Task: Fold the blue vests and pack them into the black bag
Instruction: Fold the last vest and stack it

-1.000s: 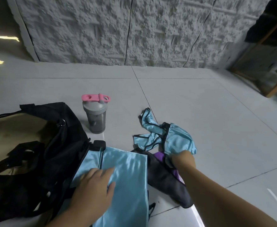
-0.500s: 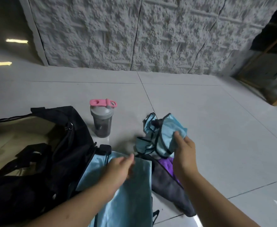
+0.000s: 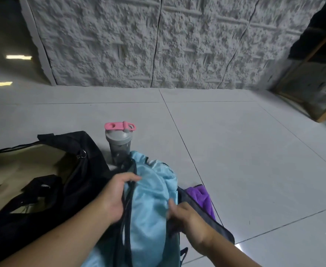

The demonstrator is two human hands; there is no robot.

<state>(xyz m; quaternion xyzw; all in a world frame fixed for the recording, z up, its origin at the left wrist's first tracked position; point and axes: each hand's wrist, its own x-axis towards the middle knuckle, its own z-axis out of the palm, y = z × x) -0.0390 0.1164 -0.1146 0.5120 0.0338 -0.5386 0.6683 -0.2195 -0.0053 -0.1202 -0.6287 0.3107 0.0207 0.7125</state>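
Both hands are on a light blue vest [image 3: 150, 207] held in front of the person, above the tiled floor [image 3: 245, 160]. The left hand [image 3: 114, 197] grips the vest's left edge: its fingers curl over the black trim and close on the fabric. The right hand [image 3: 187, 216] clutches the vest's right side, thumb and fingers pinched into the cloth; the fingertips are buried in folds and cannot be counted.

The vest is bunched and partly blurred, so its fold state cannot be judged. Its lower part runs off the bottom edge of the view. More blue fabric shows beneath it near the bottom edge; whether this is a second vest or the same garment cannot be determined.

The black bag [image 3: 77, 189] lies open on the floor at left, just beside the left hand, its tan lining exposed. Its left portion is cut off by the frame, and its straps obscure part of the interior.

A grey shaker bottle [image 3: 119, 145] with a pink lid stands upright behind the vest, its base hidden by the blue cloth. To the right, a dark grey item [image 3: 202, 214] holding purple cloth [image 3: 200, 197] lies on the floor, partly covered by the right hand and wrist; its nature cannot be made out.
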